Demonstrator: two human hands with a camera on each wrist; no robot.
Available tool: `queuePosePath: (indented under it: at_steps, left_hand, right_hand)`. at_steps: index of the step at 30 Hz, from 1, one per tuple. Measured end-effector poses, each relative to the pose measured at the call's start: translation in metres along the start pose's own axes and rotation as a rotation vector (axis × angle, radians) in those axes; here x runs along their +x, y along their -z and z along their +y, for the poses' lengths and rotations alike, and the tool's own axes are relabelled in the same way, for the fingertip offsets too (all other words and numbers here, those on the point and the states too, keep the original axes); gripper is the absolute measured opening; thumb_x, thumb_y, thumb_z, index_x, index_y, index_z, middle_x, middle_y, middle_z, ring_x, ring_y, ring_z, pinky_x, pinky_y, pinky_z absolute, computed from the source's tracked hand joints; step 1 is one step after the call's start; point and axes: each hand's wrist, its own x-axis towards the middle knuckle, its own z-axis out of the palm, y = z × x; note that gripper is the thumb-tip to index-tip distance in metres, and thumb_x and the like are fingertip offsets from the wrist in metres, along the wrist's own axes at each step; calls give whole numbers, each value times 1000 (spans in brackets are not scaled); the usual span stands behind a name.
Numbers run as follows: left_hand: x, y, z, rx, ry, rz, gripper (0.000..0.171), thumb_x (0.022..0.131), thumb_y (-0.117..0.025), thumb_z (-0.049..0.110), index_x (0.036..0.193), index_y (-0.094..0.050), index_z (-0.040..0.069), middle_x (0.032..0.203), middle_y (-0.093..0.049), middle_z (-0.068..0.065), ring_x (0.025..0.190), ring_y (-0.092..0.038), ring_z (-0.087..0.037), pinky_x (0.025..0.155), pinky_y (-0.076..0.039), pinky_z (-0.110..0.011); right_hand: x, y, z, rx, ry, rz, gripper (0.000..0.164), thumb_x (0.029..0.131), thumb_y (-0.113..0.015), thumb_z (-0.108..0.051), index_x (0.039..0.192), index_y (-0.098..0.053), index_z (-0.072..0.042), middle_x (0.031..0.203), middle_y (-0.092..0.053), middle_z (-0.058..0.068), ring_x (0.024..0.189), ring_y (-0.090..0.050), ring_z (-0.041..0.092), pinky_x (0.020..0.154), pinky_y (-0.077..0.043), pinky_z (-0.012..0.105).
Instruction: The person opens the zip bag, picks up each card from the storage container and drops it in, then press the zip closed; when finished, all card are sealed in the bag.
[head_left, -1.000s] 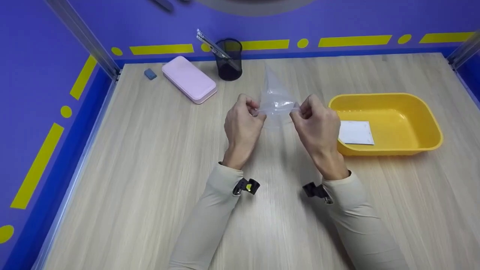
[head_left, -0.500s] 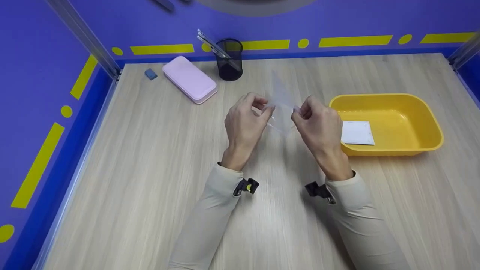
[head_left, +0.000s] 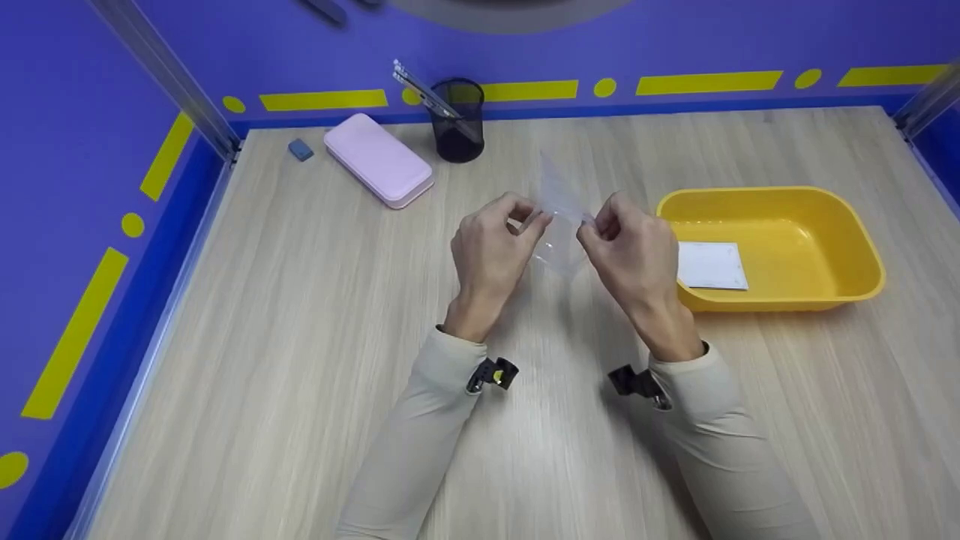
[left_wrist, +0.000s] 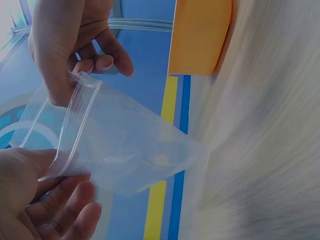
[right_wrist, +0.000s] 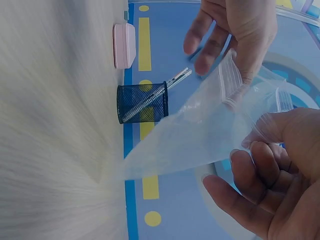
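A clear plastic zip bag (left_wrist: 130,135) hangs between my two hands, its mouth spread apart and its lower corner toward the table. My left hand (head_left: 487,251) pinches one side of the mouth between thumb and fingers. On the other side, my right hand (head_left: 636,247) pinches the opposite edge. In the right wrist view the zip bag (right_wrist: 190,125) looks flat-sided, with nothing visible inside. The ribbed zip strips run along its rim near the thumbs.
Right of my hands stands a yellow tray (head_left: 795,259) with a white card-like square (head_left: 712,265) in it. Behind are a pink case (head_left: 379,161), a blue eraser-like block (head_left: 300,149) and a black mesh cup (head_left: 459,124) with slim sticks. Walls border the table.
The bag's mouth was drawn taut between the hands a second ago and is now spread apart. My left hand has shifted slightly right, with its thumb and fingertips closer to the right hand.
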Motion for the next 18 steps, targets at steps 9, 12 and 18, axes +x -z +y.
queuePosePath:
  at_steps: [9, 12, 18]
  left_hand:
    - [0, 2, -1, 116, 71, 77, 20, 87, -82, 4, 99, -66, 8, 92, -69, -3, 77, -67, -19, 64, -52, -38]
    - [1, 1, -1, 84, 26, 63, 24, 86, -85, 1, 102, -67, 5, 98, -69, -6, 84, -68, -21, 70, -54, -37]
    - [1, 3, -1, 69, 14, -3, 27, 85, -85, -3, 105, -69, 4, 101, -68, -9, 91, -68, -22, 77, -54, -37]
  right_hand:
    - [1, 3, 0, -31, -47, -1, 19, 91, -73, -3, 78, -59, -1, 65, -63, 12, 56, -56, 26, 56, -38, 34]
    - [2, 4, 0, -31, -51, -5, 21, 91, -77, -5, 79, -60, -1, 66, -64, 14, 57, -58, 28, 56, -40, 36]
    - [4, 9, 1, 1, -49, -28, 24, 89, -85, -9, 82, -63, 0, 70, -69, 14, 61, -63, 29, 59, -43, 35]
